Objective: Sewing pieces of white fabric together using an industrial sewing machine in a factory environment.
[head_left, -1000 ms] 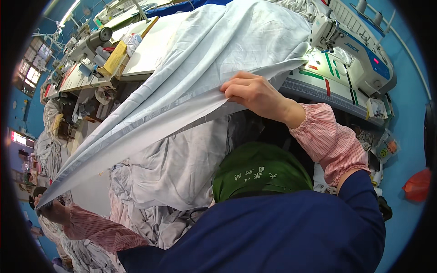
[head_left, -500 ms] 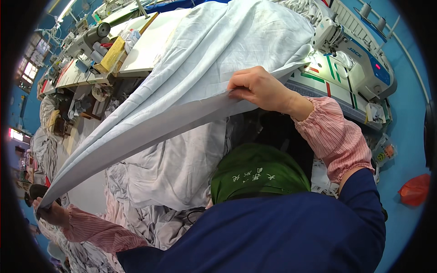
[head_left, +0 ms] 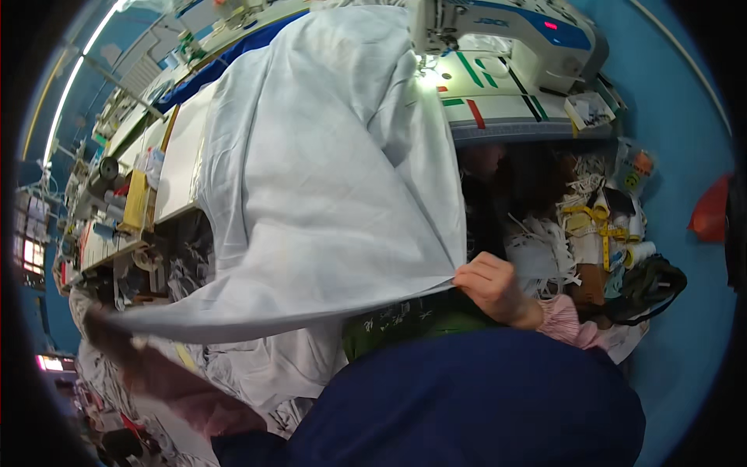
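A large pale bluish-white fabric sheet (head_left: 327,179) drapes from the sewing table down toward me. My right hand (head_left: 494,288) pinches its near right corner between thumb and fingers, close in front of my body. Far to the left, my left hand (head_left: 113,335) is smeared by motion, closed on the other end of the same edge. Between the two hands that edge hangs in a shallow curve. At the back, the fabric reaches up beside the needle area of a white and blue sewing machine (head_left: 513,35), whose lamp is lit.
The sewing table (head_left: 498,109) carries green, red and black tape strips. Beneath its right side lie thread spools, a yellow measuring tape (head_left: 605,233) and a dark bag (head_left: 650,288). Heaped pale cloth (head_left: 272,366) lies below the sheet. A yellow box (head_left: 138,202) stands on the left table.
My right hand has come down and nearer to my body with the fabric edge. The sheet now spreads flatter before me, its folds opened out. My view has shifted to the right.
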`<state>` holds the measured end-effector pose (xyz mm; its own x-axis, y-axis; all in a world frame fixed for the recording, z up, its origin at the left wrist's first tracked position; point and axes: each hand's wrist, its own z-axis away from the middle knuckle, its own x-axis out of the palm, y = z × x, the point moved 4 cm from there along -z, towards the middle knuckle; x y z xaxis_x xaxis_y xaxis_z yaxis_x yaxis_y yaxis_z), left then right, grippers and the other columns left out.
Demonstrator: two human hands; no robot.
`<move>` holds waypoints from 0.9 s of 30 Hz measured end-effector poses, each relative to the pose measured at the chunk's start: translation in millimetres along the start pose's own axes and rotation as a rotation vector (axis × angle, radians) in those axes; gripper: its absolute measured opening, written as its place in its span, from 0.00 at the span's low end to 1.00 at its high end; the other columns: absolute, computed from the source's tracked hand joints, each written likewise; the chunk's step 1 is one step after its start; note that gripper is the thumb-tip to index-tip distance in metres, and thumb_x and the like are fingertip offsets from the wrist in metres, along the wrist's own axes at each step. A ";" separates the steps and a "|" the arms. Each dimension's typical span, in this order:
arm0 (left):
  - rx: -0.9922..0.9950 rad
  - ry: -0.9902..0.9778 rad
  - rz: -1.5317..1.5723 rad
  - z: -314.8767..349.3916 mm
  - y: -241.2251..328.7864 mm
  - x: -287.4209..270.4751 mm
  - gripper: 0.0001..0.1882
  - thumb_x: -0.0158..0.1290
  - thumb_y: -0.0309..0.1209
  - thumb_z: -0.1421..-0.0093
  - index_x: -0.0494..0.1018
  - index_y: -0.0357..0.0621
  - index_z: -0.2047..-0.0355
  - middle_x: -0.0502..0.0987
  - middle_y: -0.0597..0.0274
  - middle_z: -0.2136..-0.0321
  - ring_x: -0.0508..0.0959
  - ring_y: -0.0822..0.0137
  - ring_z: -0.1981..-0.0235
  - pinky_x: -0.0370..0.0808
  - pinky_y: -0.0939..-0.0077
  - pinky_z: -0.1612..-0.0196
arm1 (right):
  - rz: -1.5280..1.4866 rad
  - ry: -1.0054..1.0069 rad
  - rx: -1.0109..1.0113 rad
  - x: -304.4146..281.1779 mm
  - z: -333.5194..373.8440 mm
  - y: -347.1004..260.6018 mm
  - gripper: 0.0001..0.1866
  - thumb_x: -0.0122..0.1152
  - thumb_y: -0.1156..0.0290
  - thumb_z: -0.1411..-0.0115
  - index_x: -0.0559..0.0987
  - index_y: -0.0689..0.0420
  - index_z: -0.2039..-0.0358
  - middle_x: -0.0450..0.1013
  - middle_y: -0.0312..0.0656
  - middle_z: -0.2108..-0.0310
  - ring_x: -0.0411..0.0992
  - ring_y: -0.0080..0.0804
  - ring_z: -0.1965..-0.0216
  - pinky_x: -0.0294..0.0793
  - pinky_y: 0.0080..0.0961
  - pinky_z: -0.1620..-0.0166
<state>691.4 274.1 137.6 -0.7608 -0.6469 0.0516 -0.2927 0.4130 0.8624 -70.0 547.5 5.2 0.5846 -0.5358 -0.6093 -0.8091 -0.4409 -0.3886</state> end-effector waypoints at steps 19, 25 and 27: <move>0.410 -1.270 -0.112 388.7 -1.8 594.2 0.07 0.56 0.19 0.46 0.78 0.33 0.65 0.80 0.57 0.61 0.77 0.62 0.53 0.70 0.75 0.50 | -0.268 -0.071 0.484 9.5 45.1 89.3 0.09 0.69 0.80 0.59 0.79 0.59 0.76 0.76 0.40 0.77 0.72 0.36 0.76 0.72 0.27 0.74; 0.422 -1.287 -0.104 373.4 -12.9 620.4 0.07 0.56 0.19 0.45 0.78 0.32 0.65 0.80 0.57 0.60 0.76 0.61 0.50 0.69 0.75 0.47 | -0.225 0.084 0.381 8.1 29.7 111.8 0.09 0.68 0.81 0.61 0.79 0.58 0.76 0.75 0.38 0.75 0.72 0.32 0.76 0.72 0.23 0.75; 0.402 -1.269 -0.110 367.4 -16.4 628.2 0.07 0.55 0.19 0.45 0.78 0.32 0.64 0.80 0.57 0.60 0.76 0.63 0.51 0.69 0.75 0.48 | -0.218 0.102 0.332 4.7 19.4 117.6 0.10 0.68 0.81 0.62 0.79 0.58 0.75 0.75 0.38 0.75 0.72 0.32 0.76 0.72 0.22 0.76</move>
<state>5.4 96.4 -29.1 -0.6664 0.2611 -0.6984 -0.3692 0.6982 0.6133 -163.6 507.1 -56.8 0.7337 -0.5316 -0.4231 -0.6316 -0.3042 -0.7131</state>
